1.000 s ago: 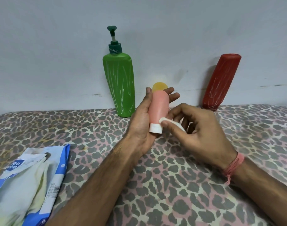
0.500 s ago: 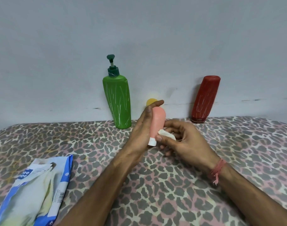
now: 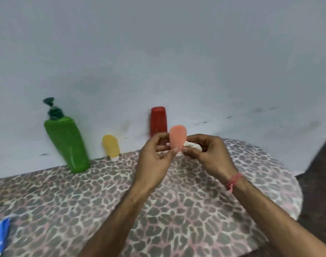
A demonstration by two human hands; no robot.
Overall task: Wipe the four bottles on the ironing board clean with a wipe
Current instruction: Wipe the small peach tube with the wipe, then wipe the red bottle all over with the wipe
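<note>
Three bottles (image 3: 111,148) on ironing board (image 3: 47,201), against wall (image 3: 158,52)

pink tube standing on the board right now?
No, the pink tube is held up off the ironing board by the left hand, with the right hand pressing a wipe against it.

Single head-worn view, wide-angle, looking forward and slightly down, close over leopard-print padded ironing board (image 3: 69,201), facing pale grey painted wall (image 3: 158,52), frame blurred

pale grey scuffed wall (image 3: 158,52); dark floor (image 3: 317,182) at right.
</note>
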